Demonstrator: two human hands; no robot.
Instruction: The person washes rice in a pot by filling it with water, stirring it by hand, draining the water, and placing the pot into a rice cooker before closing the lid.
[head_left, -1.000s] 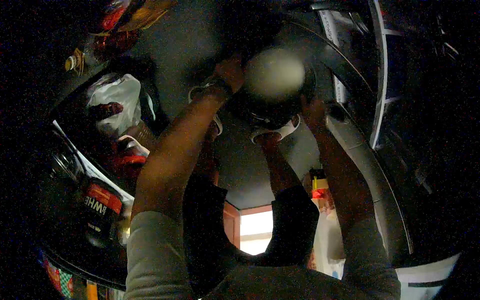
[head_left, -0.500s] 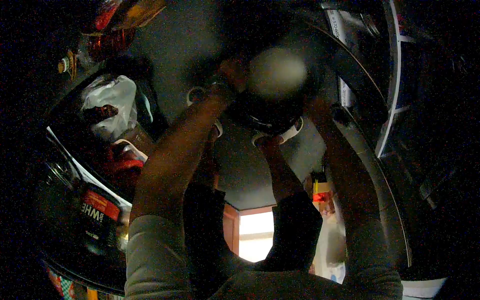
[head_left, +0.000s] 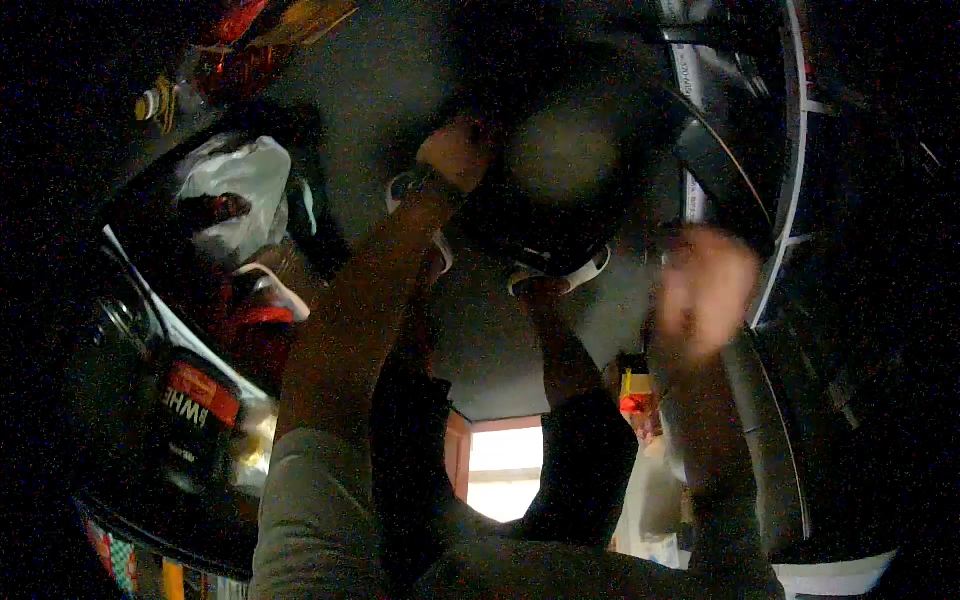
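Note:
A black container (head_left: 540, 230), dark and round, stands in front of my feet, with a pale blurred patch (head_left: 565, 155) at its top. Its exact kind is lost in the dark. My left hand (head_left: 458, 155) is closed at the container's left side, with the fingertips hidden in shadow. A dark band circles my left wrist. Apart from the container, my right hand (head_left: 708, 290) hangs over on the right, smeared by motion, so its fingers cannot be read. Nothing can be made out in it.
On the left are a pale plastic bag (head_left: 245, 185), a red item (head_left: 262, 315) and a black pack with a red label (head_left: 200, 400). A bottle (head_left: 155, 103) lies at the upper left. Dark shelving with a pale edge (head_left: 790, 210) runs along the right. My feet in light sandals (head_left: 590, 270) stand below.
My right hand has come away from the container's right side, moving right and back toward me. My left hand stays at the left side. The pale patch looks dimmer.

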